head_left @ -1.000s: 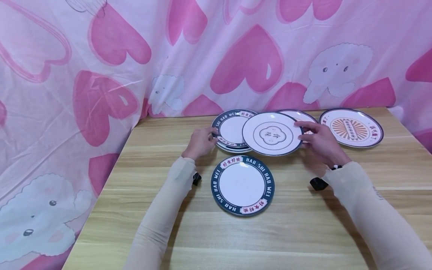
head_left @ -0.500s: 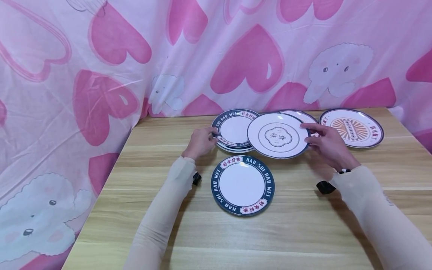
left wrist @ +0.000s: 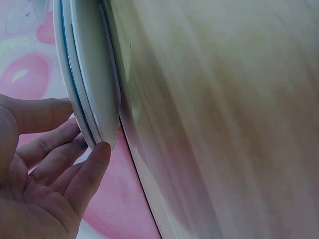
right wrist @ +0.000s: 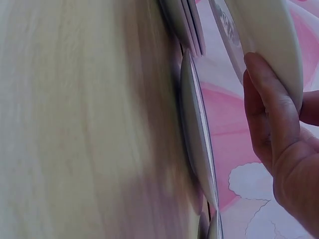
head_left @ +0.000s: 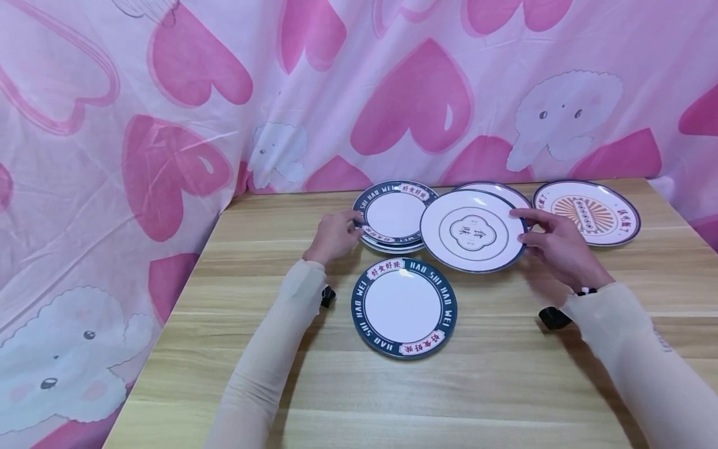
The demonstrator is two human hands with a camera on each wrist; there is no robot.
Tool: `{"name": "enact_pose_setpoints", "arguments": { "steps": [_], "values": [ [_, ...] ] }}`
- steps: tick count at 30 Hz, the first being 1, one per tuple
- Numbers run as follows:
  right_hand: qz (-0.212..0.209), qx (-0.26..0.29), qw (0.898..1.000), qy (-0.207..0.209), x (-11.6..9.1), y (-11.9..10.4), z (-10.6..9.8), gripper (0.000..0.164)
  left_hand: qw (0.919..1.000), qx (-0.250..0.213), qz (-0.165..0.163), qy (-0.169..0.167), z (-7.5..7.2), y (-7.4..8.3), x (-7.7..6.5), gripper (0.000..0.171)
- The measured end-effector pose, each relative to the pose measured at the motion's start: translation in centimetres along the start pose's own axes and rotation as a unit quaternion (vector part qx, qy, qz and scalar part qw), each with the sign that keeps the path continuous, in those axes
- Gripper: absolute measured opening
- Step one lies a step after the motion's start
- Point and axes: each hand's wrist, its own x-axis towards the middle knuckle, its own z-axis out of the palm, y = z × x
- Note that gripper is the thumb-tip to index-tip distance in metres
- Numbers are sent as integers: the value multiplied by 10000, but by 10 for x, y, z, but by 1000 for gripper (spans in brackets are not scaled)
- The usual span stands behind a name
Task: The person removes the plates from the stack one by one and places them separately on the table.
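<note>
My right hand (head_left: 561,246) pinches the right rim of a white plate (head_left: 471,231) with a thin dark edge and a flower-shaped emblem. Raised off the table, this plate (right wrist: 271,35) shows its pale underside in the right wrist view. It overlaps the right side of a plate stack (head_left: 395,215), whose top plate has a dark lettered band. At that stack's left edge, my left hand (head_left: 335,238) grips the rims. Up close in the left wrist view, its fingertips (left wrist: 102,149) lie against the layered plates (left wrist: 92,74).
A dark-banded plate (head_left: 402,307) lies alone in front of the stack on the wooden table (head_left: 269,393). Behind the raised plate, another plate (head_left: 502,191) is mostly hidden. A sunburst-patterned plate (head_left: 619,206) sits at the back right. A pink heart-print curtain (head_left: 314,93) hangs behind.
My right hand has carried the white plate right and slightly nearer, uncovering more of the stack's top plate. The left hand has stayed at the stack's edge.
</note>
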Motion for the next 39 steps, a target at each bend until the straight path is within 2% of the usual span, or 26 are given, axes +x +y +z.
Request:
{"name": "enact_pose_setpoints", "arguments": {
  "steps": [8,19,26,39],
  "values": [
    [28,-266,9996,-46,-2,6,-7,51,10000,-17,20,29,1,-1,1,34],
    [45,-344,9992,-199,-8,17,-15,54,10000,-32,47,46,3,-1,1,34],
    [77,-458,9988,-146,-9,24,-17,53,10000,-79,-5,15,2,-1,1,35],
    [249,-670,9974,-59,-13,27,-20,53,9999,-13,107,128,2,-3,0,32]
  ]
}}
